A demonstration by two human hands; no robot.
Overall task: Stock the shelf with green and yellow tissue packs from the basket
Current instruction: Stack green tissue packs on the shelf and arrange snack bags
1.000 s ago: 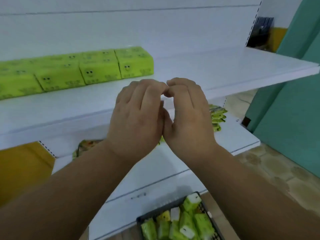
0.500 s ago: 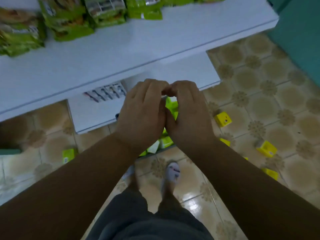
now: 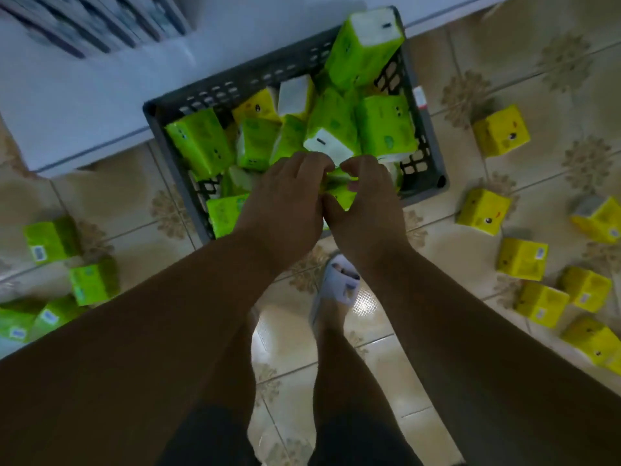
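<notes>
Green pack (image 3: 337, 193) (basket (image 3: 235, 85)) under both hands.

I see 2 bare forearms with no sleeves, the left hand (image 3: 285, 200) and right hand (image 3: 364, 205) without rings or gloves, dark shorts (image 3: 215, 435), and 1 pale grey slide sandal (image 3: 337, 287).

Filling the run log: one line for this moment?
left hand: curled, empty | right hand: curled, empty | over dark plastic basket | green tissue packs inside
</notes>
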